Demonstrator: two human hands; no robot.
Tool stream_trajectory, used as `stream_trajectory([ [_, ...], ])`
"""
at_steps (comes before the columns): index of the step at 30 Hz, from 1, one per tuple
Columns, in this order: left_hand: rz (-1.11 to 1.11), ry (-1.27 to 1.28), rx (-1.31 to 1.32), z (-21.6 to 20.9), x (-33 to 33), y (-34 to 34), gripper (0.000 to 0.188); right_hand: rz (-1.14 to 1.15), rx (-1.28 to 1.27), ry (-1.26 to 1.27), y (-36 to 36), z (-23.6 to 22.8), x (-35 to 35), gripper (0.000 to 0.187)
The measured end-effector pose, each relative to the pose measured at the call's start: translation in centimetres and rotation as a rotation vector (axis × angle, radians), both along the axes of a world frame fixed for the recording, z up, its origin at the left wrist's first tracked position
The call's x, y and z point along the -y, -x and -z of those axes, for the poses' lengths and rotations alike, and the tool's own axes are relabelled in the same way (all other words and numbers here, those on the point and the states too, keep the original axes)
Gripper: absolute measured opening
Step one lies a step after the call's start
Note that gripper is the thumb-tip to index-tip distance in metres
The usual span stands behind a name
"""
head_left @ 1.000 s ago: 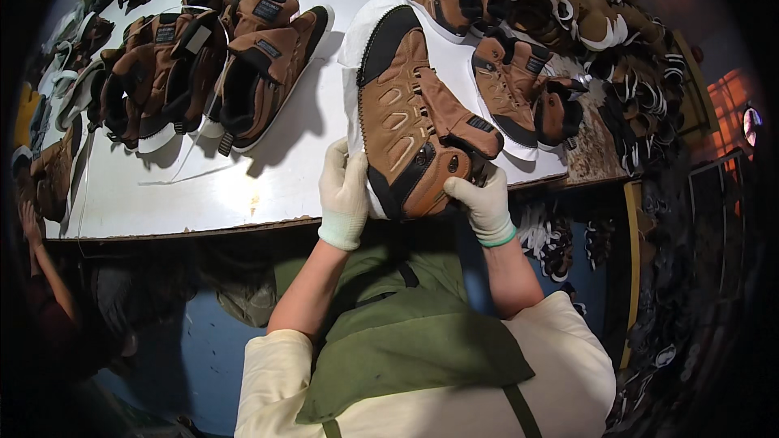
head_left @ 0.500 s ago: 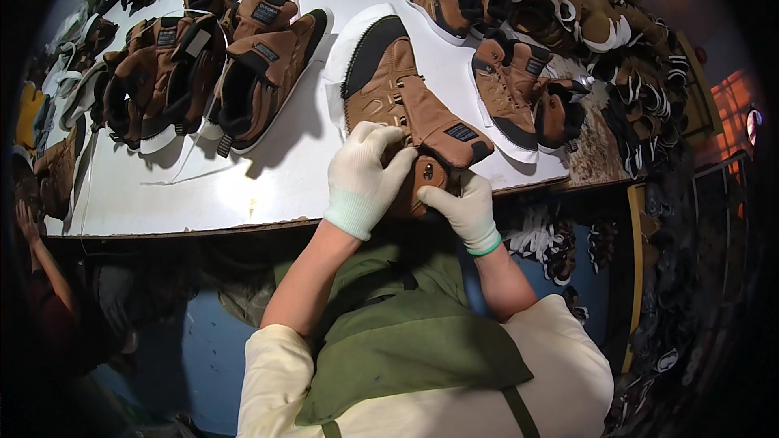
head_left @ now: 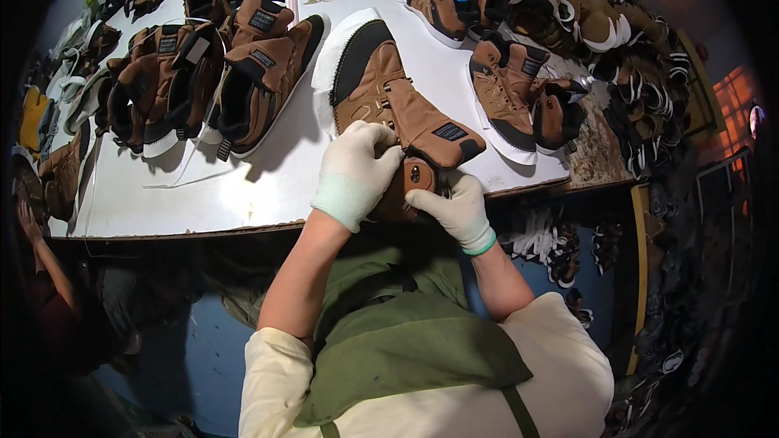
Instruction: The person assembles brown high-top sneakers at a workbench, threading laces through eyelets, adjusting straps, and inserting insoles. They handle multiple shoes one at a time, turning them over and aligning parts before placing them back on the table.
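A brown and black high-top shoe [head_left: 377,85] with a white sole lies at the table's front edge, its toe pointing away from me. Its tongue flops to the right, with a dark label on it. My left hand [head_left: 357,164], in a white knit glove, is closed on the upper beside the eyelets. Gloved likewise, my right hand [head_left: 456,207] grips the ankle collar, its thumb on the flap by a dark metal eyelet. The fingertips of both hands are partly hidden by the shoe.
Several similar brown shoes [head_left: 256,73] stand at the left of the white table [head_left: 219,203]. More shoes [head_left: 507,89] are on the right, beside a heap of tan shoes [head_left: 596,16]. Another person's arm [head_left: 50,264] shows at the far left. Shoes [head_left: 560,255] also lie below the table.
The shoe has shifted slightly left, and both hands have moved a little with it. My left hand has turned slightly; each hand keeps its grip.
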State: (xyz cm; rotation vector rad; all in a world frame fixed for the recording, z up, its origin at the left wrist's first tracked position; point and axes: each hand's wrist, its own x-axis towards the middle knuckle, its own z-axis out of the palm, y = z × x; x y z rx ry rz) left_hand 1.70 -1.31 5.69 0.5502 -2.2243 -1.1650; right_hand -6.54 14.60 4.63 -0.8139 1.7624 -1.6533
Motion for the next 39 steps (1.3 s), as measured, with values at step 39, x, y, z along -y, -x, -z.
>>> stream_trajectory([
  [39, 0.306, -0.699, -0.02, 5.6, 7.6, 2.3, 0.015, -0.518, -0.821, -0.161, 5.3, -6.5, 8.0, 0.028],
])
